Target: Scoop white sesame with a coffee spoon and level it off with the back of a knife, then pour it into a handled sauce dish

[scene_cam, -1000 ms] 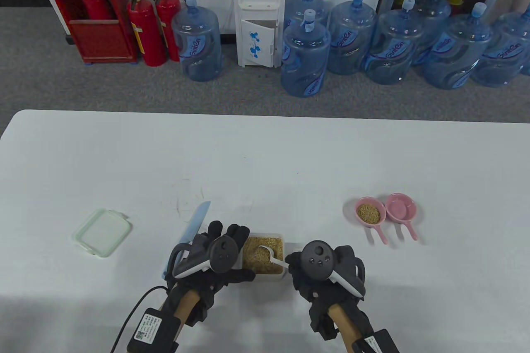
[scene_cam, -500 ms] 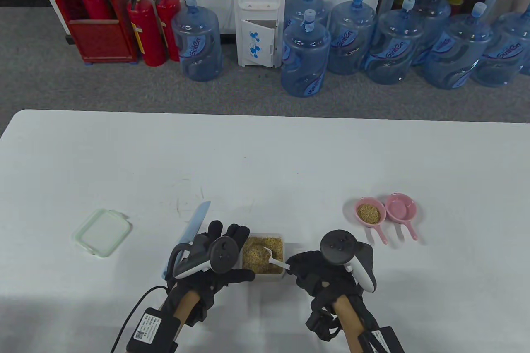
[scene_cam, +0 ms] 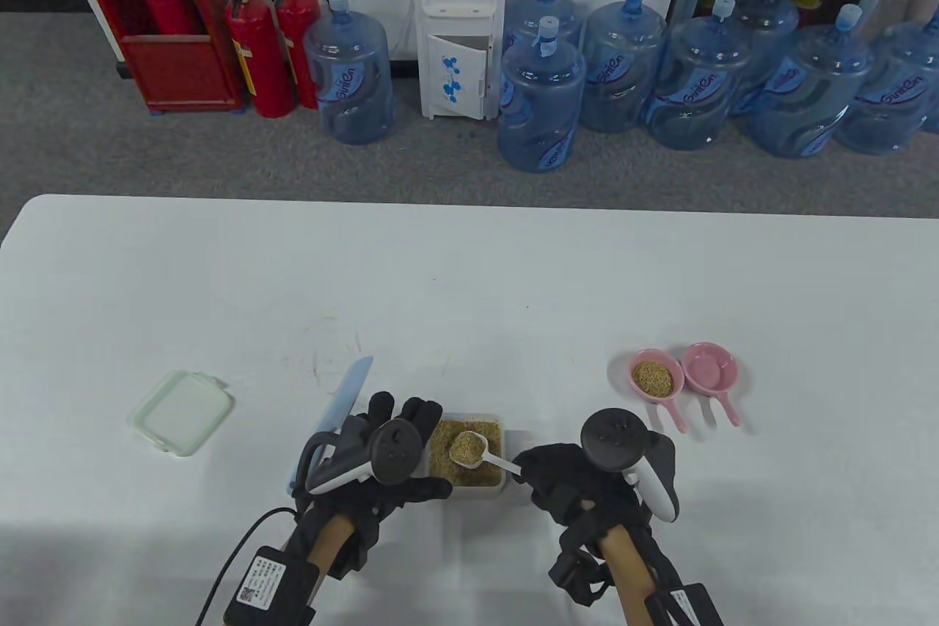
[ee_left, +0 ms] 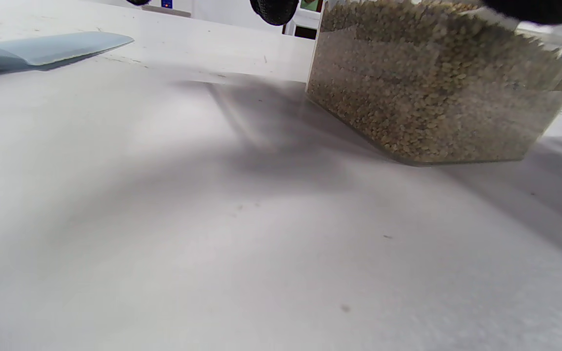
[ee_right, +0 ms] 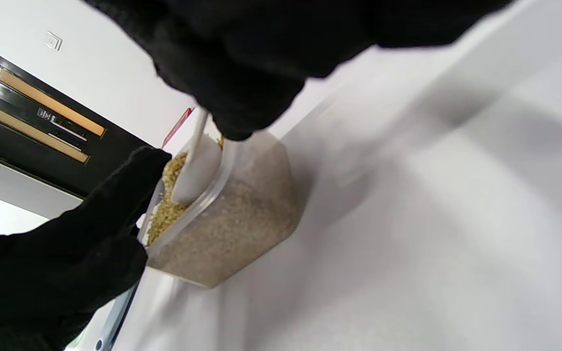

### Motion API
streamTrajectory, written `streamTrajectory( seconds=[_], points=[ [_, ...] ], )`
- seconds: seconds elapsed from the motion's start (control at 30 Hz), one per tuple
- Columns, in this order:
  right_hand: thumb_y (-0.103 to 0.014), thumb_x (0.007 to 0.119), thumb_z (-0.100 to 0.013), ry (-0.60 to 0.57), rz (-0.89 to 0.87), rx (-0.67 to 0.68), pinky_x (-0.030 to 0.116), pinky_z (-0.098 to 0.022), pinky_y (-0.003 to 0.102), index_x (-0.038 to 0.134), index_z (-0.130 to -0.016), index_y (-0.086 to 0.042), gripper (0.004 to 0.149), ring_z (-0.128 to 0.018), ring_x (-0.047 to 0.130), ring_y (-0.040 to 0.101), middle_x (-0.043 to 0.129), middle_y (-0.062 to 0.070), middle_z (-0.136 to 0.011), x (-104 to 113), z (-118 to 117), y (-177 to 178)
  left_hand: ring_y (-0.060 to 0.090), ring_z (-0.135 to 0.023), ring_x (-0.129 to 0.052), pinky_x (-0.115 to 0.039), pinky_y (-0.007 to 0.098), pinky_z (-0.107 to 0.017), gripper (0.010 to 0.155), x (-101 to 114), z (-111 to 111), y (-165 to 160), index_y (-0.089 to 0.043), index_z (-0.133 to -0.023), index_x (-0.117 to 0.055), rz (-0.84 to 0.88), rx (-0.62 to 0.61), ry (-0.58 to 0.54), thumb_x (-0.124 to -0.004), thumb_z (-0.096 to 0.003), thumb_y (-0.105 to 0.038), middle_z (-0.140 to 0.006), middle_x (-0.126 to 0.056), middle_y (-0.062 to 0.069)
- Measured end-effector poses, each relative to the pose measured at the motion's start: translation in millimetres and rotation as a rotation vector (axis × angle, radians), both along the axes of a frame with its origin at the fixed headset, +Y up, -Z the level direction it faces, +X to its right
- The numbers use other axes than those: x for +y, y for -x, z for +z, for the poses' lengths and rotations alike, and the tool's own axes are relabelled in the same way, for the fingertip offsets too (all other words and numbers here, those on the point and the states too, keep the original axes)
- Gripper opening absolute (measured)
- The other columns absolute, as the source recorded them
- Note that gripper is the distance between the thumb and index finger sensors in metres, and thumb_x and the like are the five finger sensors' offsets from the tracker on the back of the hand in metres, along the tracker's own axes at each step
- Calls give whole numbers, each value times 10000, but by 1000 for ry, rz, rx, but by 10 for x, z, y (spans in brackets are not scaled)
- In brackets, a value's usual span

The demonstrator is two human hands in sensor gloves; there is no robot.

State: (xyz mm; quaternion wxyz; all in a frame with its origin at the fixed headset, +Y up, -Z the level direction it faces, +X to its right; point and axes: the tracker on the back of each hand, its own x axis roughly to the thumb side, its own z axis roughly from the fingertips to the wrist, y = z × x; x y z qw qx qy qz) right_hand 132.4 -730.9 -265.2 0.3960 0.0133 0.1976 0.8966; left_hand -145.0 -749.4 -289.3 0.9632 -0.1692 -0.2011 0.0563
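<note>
**Hands hold a full spoon over the seed box**

Both hands were near the front edge of the worktop [scene_cam: 469, 274]. The right hand [scene_cam: 579, 486] pinched the thin handle of the white coffee spoon [scene_cam: 469, 448]. The spoon's round bowl sat just above the sesame box [scene_cam: 467, 453], piled high with white sesame [scene_cam: 463, 445]. The left hand [scene_cam: 381, 457] rested against the left side of the box with its fingers mostly straight, keeping it in place. It gripped nothing.

The knife [scene_cam: 341, 398] lay flat on the worktop just left of the box, partly under the left hand. Two pink handled sauce dishes stood side by side toward the right edge. One sauce dish [scene_cam: 655, 378] already had seeds in it, and the other sauce dish [scene_cam: 710, 370] looked bare.

The heap looked too tall, so seeds could roll off if the spoon tipped or shook. The seeds were tiny and dry, so they would scatter fast. The left hand would have to let go of the box to pick up the knife, and then a bump could slide the box. A hard scrape with the knife back could flick seeds onto the worktop.

The box was clear plastic with rounded corners. The knife blade was pale blue and smooth. A lid [scene_cam: 181, 412] with a green rim lay toward the left edge.
</note>
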Motion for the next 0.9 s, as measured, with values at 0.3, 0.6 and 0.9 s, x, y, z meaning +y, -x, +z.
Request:
streamTrajectory(
  seconds=[0.3,0.6,0.9],
  points=[
    [-310,714,-598,-7,3,-2,849,-178,315,872,-935,-104,426,-171,897,48,990,33,-455,-11,-5,-15,521,-1164,-253,-404,639,-835,1001,-6,-2,5,-303,-1200,-238,13,1,8,-626,-388,-741,-1298,-306,26],
    [-312,712,-600,-18,-13,-6,848,-183,315,868,-940,-106,427,-176,897,49,988,34,-461,-10,1,-39,516,-1170,-264,-397,647,-831,956,170,-56,293,-267,-1206,-280,124,98,-55,-583,-418,-716,-1296,-319,55],
    [-313,711,-600,-27,-14,-6,848,-186,317,866,-942,-109,427,-180,897,51,986,35,-466,-8,9,-62,336,-998,-851,-603,576,-789,699,216,-138,979,-221,-1101,-642,-178,547,-111,-769,-499,-554,-1095,-764,39]
  ],
)
